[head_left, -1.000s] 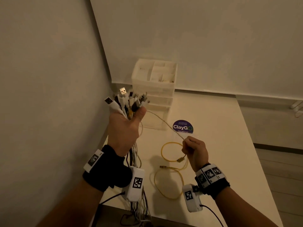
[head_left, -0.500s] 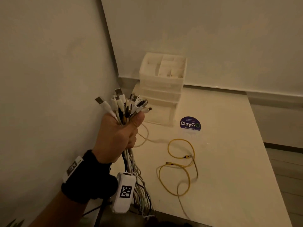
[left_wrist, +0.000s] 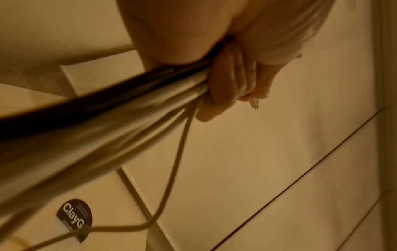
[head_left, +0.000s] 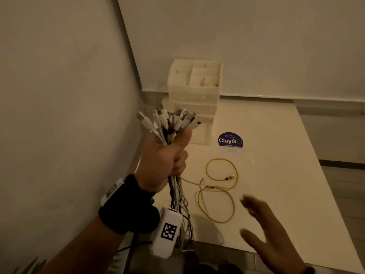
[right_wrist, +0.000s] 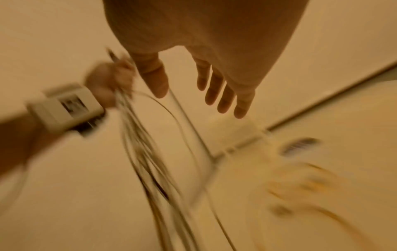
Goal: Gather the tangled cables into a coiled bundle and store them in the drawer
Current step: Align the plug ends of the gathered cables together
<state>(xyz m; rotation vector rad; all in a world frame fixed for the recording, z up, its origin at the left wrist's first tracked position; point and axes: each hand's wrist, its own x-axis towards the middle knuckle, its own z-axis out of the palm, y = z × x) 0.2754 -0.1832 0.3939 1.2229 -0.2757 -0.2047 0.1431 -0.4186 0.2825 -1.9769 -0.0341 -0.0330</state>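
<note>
Here the left hand grips a bunch of cables upright above the table, plugs fanned above the fist. The right hand hovers with fingers spread, holding nothing, near a yellow cable looped before the drawer unit.

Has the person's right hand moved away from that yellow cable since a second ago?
Yes. The right hand has let go and now hangs open nearer the table's front edge, apart from the looped yellow cable lying below the round purple sticker.
</note>
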